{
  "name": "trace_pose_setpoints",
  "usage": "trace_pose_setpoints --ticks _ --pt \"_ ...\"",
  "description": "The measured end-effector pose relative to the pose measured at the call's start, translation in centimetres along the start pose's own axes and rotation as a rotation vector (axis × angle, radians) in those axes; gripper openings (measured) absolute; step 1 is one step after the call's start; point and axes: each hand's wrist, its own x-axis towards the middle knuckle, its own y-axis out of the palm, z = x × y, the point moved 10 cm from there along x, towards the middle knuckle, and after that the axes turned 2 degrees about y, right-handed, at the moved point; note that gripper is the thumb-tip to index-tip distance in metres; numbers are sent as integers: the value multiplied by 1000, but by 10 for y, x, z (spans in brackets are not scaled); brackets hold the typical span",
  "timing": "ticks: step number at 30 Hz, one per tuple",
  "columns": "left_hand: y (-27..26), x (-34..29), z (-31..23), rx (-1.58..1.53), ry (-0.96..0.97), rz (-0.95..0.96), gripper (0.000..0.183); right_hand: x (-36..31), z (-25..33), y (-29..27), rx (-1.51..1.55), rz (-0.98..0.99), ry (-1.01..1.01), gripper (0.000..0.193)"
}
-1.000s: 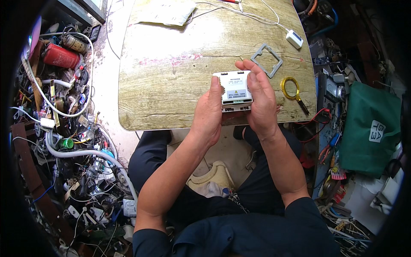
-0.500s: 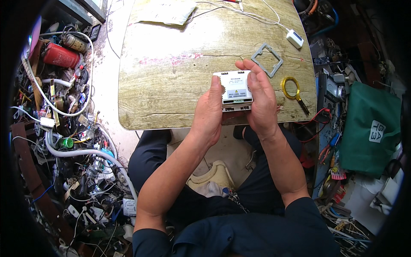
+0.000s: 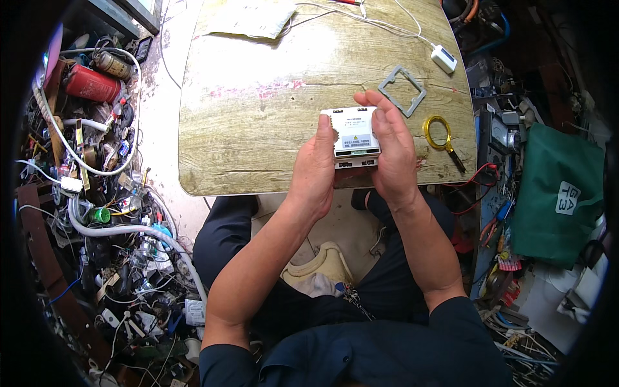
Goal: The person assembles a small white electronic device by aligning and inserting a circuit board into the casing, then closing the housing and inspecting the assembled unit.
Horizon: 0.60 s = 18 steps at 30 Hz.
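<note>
Between my two hands, over the near edge of the wooden table [image 3: 245, 142], is a white boxy electrical module [image 3: 354, 132] with printed labels on its face and slots along its edges. My left hand [image 3: 314, 161] grips its left side, thumb lying along the edge. On the opposite side my right hand [image 3: 396, 151] clasps it, the thumb over the right edge and the fingers reaching past the far corner. The module's underside and most of my left fingers are hidden. Just beyond my right hand lies a grey square frame [image 3: 419, 101], with a yellow-rimmed magnifying glass [image 3: 439, 133] nearer to me.
At the far right of the table a small white device [image 3: 443, 59] hangs on a white cable. A pale packet [image 3: 255, 19] lies at the far edge. Heaped parts, hoses and a red cylinder [image 3: 91, 84] crowd the left; a green bag [image 3: 558, 193] stands at right.
</note>
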Motion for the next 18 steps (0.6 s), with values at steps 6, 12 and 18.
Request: trace_pose_setpoints --ticks 6,12,18 --pt "0 -1 0 -1 -13 -10 68 0 0 1 19 0 -1 47" --pt "1 -1 0 -5 -20 2 67 0 0 0 22 -1 4 47" --pt "1 -1 1 -9 -15 18 66 0 0 1 20 -4 7 47"
